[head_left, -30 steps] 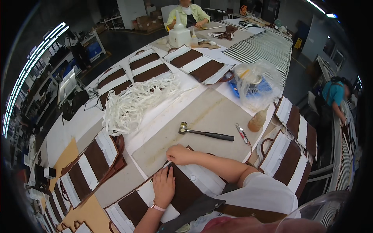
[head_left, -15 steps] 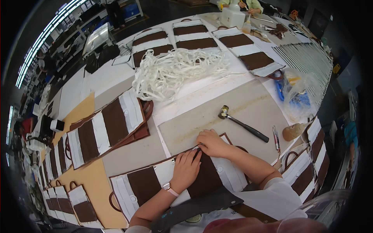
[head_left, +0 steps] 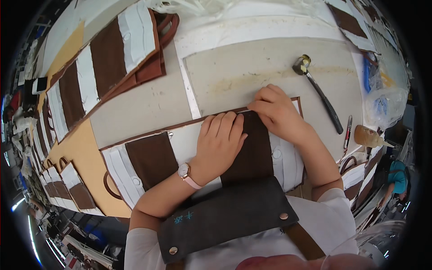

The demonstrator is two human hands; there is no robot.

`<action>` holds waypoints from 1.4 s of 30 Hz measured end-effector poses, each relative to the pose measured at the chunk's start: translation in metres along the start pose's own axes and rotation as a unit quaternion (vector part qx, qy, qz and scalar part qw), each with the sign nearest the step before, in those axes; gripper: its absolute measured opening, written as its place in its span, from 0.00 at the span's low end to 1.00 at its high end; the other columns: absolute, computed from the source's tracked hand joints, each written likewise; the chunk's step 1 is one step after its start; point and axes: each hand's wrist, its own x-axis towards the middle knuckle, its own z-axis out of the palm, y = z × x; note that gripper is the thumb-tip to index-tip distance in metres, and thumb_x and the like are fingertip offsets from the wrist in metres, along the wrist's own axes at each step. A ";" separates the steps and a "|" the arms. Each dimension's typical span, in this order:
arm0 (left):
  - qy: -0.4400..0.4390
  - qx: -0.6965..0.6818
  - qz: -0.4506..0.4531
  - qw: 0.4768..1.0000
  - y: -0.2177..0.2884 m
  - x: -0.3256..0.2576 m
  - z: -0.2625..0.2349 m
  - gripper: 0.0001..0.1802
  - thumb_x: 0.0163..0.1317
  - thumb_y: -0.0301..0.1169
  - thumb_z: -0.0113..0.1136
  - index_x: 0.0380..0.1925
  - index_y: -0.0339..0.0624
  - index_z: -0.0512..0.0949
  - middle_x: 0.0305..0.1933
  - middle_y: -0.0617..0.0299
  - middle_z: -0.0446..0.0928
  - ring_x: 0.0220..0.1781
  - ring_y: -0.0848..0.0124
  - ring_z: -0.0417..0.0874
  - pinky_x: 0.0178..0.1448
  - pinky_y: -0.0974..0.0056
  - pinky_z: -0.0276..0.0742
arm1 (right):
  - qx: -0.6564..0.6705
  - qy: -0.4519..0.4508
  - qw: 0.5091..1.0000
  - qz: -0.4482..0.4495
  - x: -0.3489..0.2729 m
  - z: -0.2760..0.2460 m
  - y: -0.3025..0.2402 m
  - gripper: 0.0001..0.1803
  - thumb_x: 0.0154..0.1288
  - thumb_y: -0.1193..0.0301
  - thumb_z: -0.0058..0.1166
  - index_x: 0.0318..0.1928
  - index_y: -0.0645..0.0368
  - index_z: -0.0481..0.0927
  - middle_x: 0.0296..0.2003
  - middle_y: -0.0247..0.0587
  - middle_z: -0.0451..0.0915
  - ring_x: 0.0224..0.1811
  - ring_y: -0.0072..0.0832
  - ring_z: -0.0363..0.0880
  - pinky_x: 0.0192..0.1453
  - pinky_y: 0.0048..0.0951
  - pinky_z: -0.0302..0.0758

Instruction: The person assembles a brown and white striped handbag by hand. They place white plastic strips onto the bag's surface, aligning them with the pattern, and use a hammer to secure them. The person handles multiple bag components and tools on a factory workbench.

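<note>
A long bag piece (head_left: 150, 155) of brown and white panels lies flat before me, with brown edging, a loop handle at its left end and white round snaps. My left hand (head_left: 219, 144) rests palm down across its white and brown panels, fingers stretched toward the far edge. Just right of those fingertips, my right hand (head_left: 276, 114) has its fingers bent and pinched on the same brown edging. What lies beneath the right fingertips is hidden. Farther right, a black-handled hammer (head_left: 324, 96) lies on the grey board (head_left: 270, 58), touched by neither hand.
Stacked brown-and-white bag pieces (head_left: 108, 58) lie at the far left, smaller ones (head_left: 76, 186) nearer. On the right are a pen (head_left: 348, 130), a bottle with a pointed nozzle (head_left: 366, 136) and a clear plastic bag (head_left: 384, 108). White strips (head_left: 193, 5) lie at the far edge.
My view has tilted down, so the bag piece and hands appear larger. My left fingers now lie flatter on the panel. The right hand still pinches the far edge.
</note>
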 end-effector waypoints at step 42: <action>-0.081 0.146 -0.013 0.986 0.006 -0.001 -0.022 0.32 0.53 0.35 0.71 0.57 0.32 0.76 0.54 0.49 0.77 0.55 0.56 0.78 0.63 0.54 0.74 | -0.171 -0.030 0.984 -0.045 -0.007 -0.004 -0.017 0.15 0.52 0.75 0.58 0.43 0.59 0.86 0.36 0.38 0.75 0.44 0.36 0.73 0.54 0.37 0.71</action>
